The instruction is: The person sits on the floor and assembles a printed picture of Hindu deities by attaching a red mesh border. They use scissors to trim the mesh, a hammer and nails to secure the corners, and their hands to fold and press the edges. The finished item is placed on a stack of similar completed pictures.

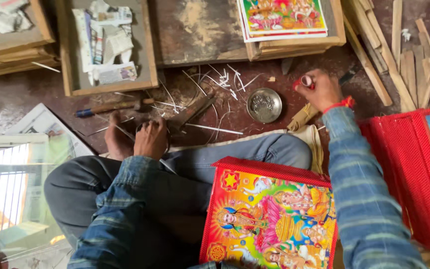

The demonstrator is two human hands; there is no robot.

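While the print sits loose on the lap, risks run outward:
Framed print [269, 214]: unheld on the thigh; could slide off.
Left hand [150, 138]: fingers curled shut on a dark ring; sharp slivers [225, 79] close by.
Right hand [323, 89]: fingers pinched on a small red-and-white roll [305, 81], beside the metal dish [264, 105]; a knock might tip it.

A shiny metal bowl [264, 104] is seen on the rough, matt floor [6, 97] (dark and scuffed). Glossy printed paper covers the picture [269, 219], edged by red textured cloth; raw wood forms the slats [414, 69].
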